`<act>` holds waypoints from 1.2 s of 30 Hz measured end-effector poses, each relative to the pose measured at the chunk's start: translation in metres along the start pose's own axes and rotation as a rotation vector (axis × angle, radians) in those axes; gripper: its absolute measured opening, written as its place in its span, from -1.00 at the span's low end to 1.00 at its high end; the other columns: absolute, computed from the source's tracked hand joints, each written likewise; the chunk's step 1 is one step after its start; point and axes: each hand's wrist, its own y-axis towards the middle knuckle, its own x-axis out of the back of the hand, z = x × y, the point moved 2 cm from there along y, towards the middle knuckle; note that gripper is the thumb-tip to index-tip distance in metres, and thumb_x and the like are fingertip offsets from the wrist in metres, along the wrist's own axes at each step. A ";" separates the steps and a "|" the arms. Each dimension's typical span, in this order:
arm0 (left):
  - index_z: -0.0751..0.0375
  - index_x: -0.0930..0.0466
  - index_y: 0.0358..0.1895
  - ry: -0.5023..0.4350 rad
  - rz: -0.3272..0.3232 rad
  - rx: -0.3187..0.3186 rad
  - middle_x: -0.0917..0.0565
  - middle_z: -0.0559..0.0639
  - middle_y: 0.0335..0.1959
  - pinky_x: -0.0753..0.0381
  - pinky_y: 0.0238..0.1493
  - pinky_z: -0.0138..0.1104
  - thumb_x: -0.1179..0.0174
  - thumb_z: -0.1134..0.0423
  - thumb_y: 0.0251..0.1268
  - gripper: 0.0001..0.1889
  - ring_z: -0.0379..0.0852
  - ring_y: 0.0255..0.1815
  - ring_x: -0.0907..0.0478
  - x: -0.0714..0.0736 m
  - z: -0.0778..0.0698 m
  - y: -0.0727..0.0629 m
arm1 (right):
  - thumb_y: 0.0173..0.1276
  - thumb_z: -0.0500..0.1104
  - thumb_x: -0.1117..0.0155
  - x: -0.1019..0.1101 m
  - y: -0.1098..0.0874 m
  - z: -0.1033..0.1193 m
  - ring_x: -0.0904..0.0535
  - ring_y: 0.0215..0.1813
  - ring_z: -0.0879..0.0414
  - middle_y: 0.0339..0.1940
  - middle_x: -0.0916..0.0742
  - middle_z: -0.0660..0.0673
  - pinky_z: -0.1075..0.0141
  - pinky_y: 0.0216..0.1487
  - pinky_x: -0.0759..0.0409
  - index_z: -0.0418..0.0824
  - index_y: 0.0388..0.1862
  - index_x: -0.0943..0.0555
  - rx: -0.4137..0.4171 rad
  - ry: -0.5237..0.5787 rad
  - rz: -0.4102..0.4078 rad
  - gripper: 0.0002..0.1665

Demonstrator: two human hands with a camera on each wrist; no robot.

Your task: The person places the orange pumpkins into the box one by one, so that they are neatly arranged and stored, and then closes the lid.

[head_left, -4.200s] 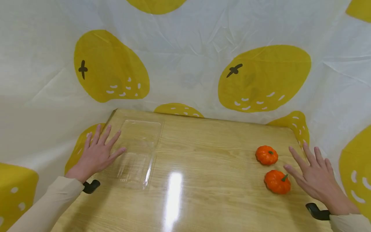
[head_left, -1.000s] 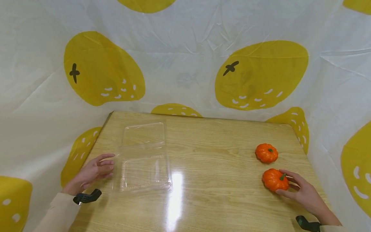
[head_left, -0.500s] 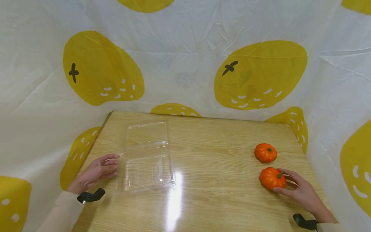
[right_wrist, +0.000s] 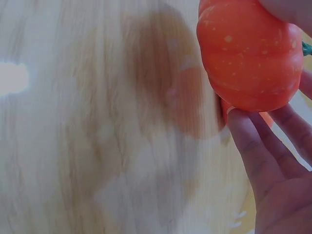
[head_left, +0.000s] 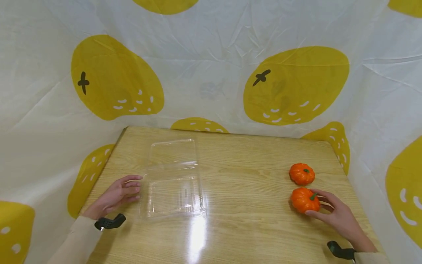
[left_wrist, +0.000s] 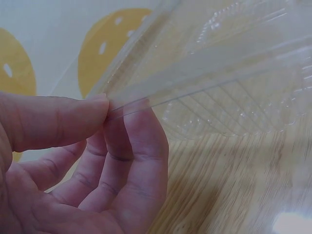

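Note:
A clear plastic clamshell container (head_left: 174,196) lies opened out on the left half of the table, its lid part toward the back. At its left edge my left hand (head_left: 118,194) pinches the thin rim between thumb and fingers, plain in the left wrist view, where the clear rim (left_wrist: 195,83) runs off to the right. On the right, my right hand (head_left: 339,216) grips a small orange toy pumpkin (head_left: 304,200) with a green stem. The right wrist view shows this pumpkin (right_wrist: 251,58) tilted between thumb and fingers, over the tabletop. A second orange pumpkin (head_left: 302,173) sits just behind it.
The wooden table (head_left: 244,176) carries a bright light reflection near its front. A white cloth (head_left: 204,88) with large yellow fruit prints stands behind the table and along both sides. Each wrist wears a black camera mount (head_left: 110,222).
Earlier both hands were spread flat above the table. Since then they have taken hold of the container and the front pumpkin. Over the last second the container moved right and the pumpkin left.

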 end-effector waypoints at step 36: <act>0.23 -0.29 0.44 0.024 0.036 0.008 -0.59 -0.12 0.11 -0.77 0.08 -0.31 -0.23 0.30 0.49 -0.46 -0.23 -0.02 -0.64 -0.049 -0.002 0.033 | 0.13 -0.23 -0.65 -0.020 0.028 0.051 -0.49 0.07 0.55 0.14 -0.56 0.42 0.72 0.05 -0.57 -0.20 0.39 -0.52 0.131 0.148 -0.069 -0.17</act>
